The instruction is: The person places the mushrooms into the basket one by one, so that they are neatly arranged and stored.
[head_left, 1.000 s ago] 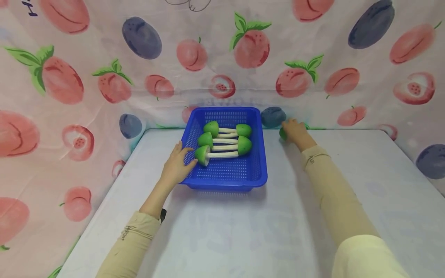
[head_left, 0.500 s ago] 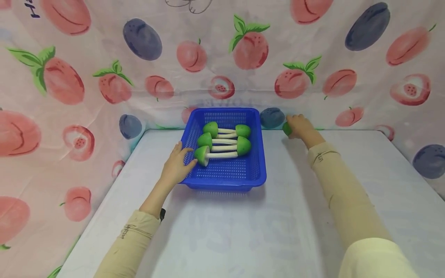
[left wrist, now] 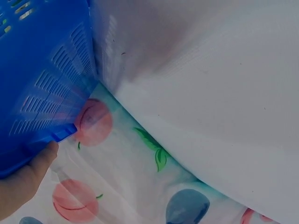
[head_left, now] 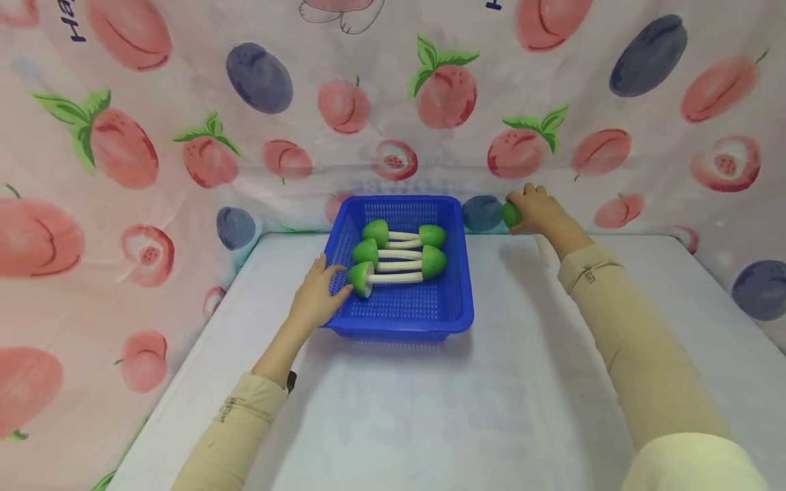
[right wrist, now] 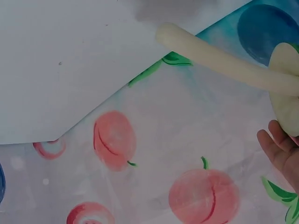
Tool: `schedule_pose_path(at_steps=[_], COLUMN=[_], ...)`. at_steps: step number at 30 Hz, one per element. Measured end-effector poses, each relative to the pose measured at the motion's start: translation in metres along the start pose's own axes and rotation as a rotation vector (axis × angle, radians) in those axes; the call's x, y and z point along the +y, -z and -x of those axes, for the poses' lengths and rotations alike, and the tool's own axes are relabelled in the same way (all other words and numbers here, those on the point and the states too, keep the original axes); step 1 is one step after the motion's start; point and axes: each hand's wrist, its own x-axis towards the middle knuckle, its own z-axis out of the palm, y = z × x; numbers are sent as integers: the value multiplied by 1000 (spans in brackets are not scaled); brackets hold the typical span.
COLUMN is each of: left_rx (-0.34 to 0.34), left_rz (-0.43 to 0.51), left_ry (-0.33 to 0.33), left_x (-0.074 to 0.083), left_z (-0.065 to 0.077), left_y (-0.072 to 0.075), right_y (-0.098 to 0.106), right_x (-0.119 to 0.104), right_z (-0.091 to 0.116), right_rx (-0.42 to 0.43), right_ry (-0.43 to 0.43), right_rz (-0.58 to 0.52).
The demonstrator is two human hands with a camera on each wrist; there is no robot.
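The blue plastic basket (head_left: 402,322) sits on the table and holds several toy mushrooms (head_left: 399,277) with green caps and white stems, laid crosswise. At its left rim, my left hand (head_left: 314,293) grips the edge, with thumb and forefinger reaching over the inside; in the left wrist view, a finger shows outside the basket wall. To the right of the basket and raised above the table's back edge, my right hand (head_left: 542,210) holds another toy mushroom (head_left: 512,215) by its green cap. The right wrist view shows that mushroom's pale stem (right wrist: 219,60) sticking out freely.
A white table (head_left: 393,409) lies under the basket. Behind and to the left hangs a pink cloth (head_left: 368,61) printed with peaches and plums, meeting the table's back edge.
My right hand has lifted the mushroom up from the table's back edge and moved slightly right. My left hand stays on the basket rim; the view has shifted a little.
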Motion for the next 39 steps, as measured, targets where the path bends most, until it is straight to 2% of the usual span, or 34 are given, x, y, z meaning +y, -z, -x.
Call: schedule_pose_path(at_steps=[5,11,15,21,29,39], left_rx=[-2,4,12,9,-15,5], left_rz=[-6,8,10,1,-3,4], left_ry=[-3,-7,-4,-12,-9,-13], left_x=[0,2,2,1,4,2], left_z=[3,2,2,1,0,1], left_y=[-1,-2,-2,-1,-3,-1], right_y=[4,12,17,21,21,23], right_x=[-5,-3,-4,-12,-17,-24], right_z=[6,11,17,31,56,78], right_rx=[3,66,98,122,72,161], right_ry=[15,-11,1,40,89,107], right_rz=[-16,-99,-126,-116,-98,-113])
